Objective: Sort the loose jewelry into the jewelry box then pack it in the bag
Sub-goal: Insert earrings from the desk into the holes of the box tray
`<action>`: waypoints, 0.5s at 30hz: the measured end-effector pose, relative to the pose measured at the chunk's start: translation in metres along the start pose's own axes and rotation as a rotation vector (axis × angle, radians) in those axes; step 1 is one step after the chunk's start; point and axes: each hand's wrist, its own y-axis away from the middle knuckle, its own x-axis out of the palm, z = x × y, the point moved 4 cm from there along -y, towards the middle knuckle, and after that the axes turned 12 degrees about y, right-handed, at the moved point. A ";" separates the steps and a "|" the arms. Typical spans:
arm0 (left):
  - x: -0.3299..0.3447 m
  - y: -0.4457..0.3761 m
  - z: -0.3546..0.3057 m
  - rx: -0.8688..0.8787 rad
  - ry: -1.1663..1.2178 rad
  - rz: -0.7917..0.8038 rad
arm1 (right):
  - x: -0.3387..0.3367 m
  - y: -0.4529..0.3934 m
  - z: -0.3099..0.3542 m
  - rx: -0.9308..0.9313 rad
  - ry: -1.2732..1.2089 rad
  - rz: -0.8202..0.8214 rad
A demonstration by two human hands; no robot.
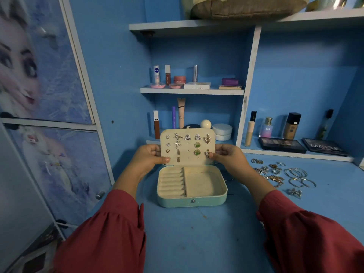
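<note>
Red sleeves [110, 229] come in from the bottom corners, both forearms reaching forward over the blue desk [197, 243]. Jewelry box [192, 186] sits open on the desk between the arms, teal shell, cream lining, snap button on the front wall. Base has ring rolls in the left part and one open compartment on the right; both hold nothing visible.

Lid panel [187, 147] stands upright behind the base, studded with earrings: starfish, triangles, green stones, a butterfly, small hearts. Left hand [149, 156] grips the panel's left edge, thumb on the front face, fingers curled round behind. Right hand [226, 155] is at the panel's right edge, thumb and fingertip pinching a butterfly earring [207, 153] against the panel; whether the other fingers hold the edge, cannot tell.

Loose jewelry [275, 174] lies on the desk right of the box, just beyond the right forearm: rings, gold pieces, silver hoops, well clear of the box.

Further back, shelves [192, 91] hold cosmetics, tubes, jars, bottles, and two eyeshadow palettes [281, 144] lie in the right alcove. Cupboard doors [39, 75] with a cartoon print at left. No bag identifiable.
</note>
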 end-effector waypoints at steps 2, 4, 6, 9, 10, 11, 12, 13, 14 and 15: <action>0.000 0.000 0.000 -0.001 0.000 -0.008 | 0.001 0.000 0.001 -0.009 -0.019 -0.002; 0.001 -0.001 0.001 -0.007 0.000 -0.007 | 0.003 0.000 0.001 -0.017 -0.031 -0.005; 0.003 -0.002 0.001 -0.010 -0.012 -0.004 | 0.003 0.000 0.001 -0.017 -0.037 -0.008; 0.004 -0.002 0.002 -0.010 -0.036 -0.006 | 0.003 0.000 0.001 -0.024 -0.053 -0.011; 0.004 -0.002 0.002 -0.009 -0.035 -0.008 | 0.003 0.000 0.001 -0.027 -0.051 -0.014; 0.003 -0.002 0.002 -0.009 -0.030 -0.011 | 0.003 0.000 0.000 -0.026 -0.044 -0.019; 0.002 -0.003 0.003 -0.011 -0.026 -0.010 | 0.003 0.000 0.000 -0.024 -0.038 -0.022; 0.001 -0.002 0.003 -0.012 -0.024 -0.004 | 0.003 0.000 0.000 -0.022 -0.037 -0.023; 0.001 -0.003 0.003 -0.014 -0.025 0.004 | 0.003 0.000 -0.001 -0.021 -0.034 -0.025; 0.000 -0.002 0.002 -0.018 -0.026 0.010 | 0.003 0.000 -0.001 -0.019 -0.017 -0.032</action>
